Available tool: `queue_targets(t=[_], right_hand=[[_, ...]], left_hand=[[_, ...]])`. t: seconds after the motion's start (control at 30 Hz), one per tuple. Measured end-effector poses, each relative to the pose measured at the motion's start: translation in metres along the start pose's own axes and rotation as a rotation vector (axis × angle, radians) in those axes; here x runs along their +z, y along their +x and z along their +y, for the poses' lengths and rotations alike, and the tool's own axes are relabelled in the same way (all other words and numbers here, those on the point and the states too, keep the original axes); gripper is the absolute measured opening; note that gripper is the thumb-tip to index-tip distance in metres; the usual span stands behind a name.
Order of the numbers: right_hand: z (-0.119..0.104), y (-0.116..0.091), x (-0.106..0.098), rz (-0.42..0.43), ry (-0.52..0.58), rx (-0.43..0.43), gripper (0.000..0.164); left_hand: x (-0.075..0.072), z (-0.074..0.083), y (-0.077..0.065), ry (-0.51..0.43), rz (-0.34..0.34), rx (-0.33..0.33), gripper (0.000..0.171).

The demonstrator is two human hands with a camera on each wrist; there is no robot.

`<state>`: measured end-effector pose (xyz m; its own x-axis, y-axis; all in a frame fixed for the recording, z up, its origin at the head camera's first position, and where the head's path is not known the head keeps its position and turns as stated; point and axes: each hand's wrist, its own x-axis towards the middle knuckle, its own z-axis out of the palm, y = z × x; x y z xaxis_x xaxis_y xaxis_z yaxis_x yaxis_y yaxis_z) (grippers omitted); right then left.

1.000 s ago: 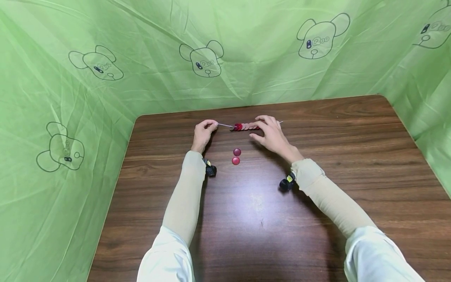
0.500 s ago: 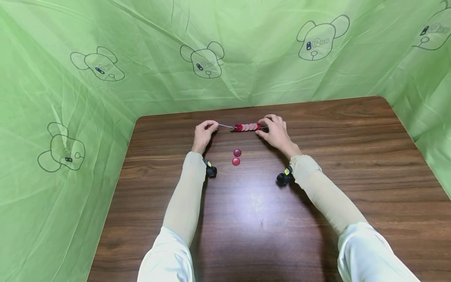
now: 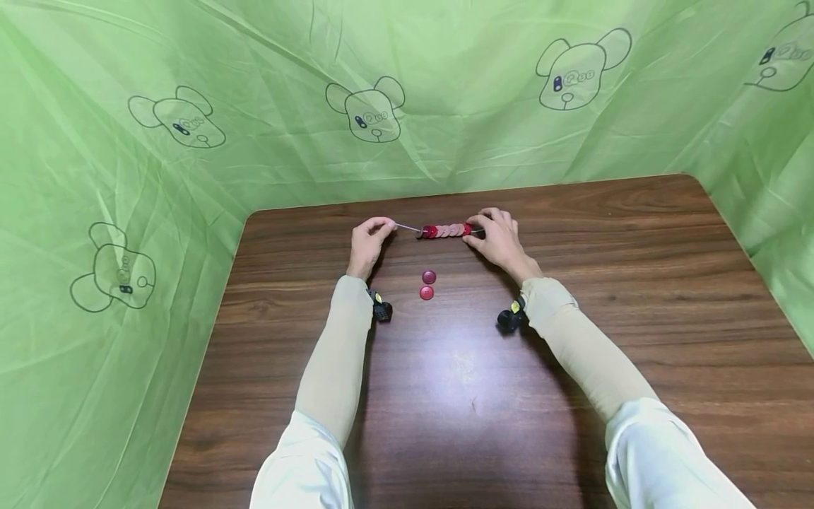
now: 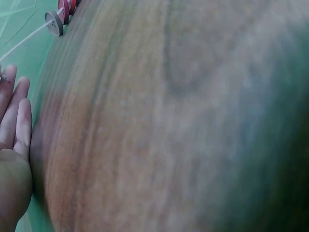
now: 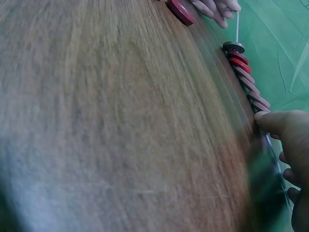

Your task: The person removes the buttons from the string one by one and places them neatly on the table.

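In the head view a row of threaded buttons (image 3: 450, 230), pink in the middle and red towards the ends, lies near the table's far edge. My left hand (image 3: 365, 247) pinches the white string (image 3: 407, 227) that runs out of the row's left end. A dark grey button (image 4: 54, 24) sits at that end in the left wrist view. My right hand (image 3: 501, 240) holds the row's right end, thumb (image 5: 275, 121) and fingers at the red end button (image 3: 468, 229). More string trails under the right hand, partly hidden by it.
Two loose buttons, a dark red one (image 3: 429, 277) and a brighter red one (image 3: 427, 292), lie on the brown wooden table (image 3: 305, 339) nearer the person. A green cloth (image 3: 445, 155) with printed bear heads hangs behind and beside the table.
My right hand's fingers have drawn back from over the row, uncovering its pink buttons, and come together at its right end. The left hand keeps its pinch on the string.
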<state>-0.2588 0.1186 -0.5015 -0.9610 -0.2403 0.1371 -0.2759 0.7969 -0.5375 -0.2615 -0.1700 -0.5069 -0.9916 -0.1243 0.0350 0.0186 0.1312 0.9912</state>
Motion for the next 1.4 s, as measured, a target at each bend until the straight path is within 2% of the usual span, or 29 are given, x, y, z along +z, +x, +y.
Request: queue_targets(t=[0.37,0.53,0.73,1.07,1.23,1.4], right_hand=[[0.001,0.001,0.001,-0.001,-0.003,-0.001,0.038],[0.001,0.002,0.002,0.001,-0.003,-0.001,0.036],[0.001,0.002,0.002,0.0,-0.004,-0.005,0.034],[-0.001,0.003,0.002,0.004,0.004,-0.015,0.033],[-0.001,0.003,0.003,0.009,0.0,-0.033,0.035],[-0.001,0.003,0.004,0.004,-0.003,-0.037,0.034]], left_hand=[[0.001,0.0,-0.001,-0.04,0.014,0.043,0.017],[0.0,0.0,-0.001,-0.056,0.018,0.03,0.019],[-0.002,0.001,-0.001,-0.03,0.043,0.015,0.02],[-0.003,0.001,0.0,-0.025,0.028,-0.002,0.02],[-0.003,0.015,-0.007,-0.038,-0.009,0.0,0.021],[-0.002,0.009,-0.005,-0.046,-0.001,0.0,0.019]])
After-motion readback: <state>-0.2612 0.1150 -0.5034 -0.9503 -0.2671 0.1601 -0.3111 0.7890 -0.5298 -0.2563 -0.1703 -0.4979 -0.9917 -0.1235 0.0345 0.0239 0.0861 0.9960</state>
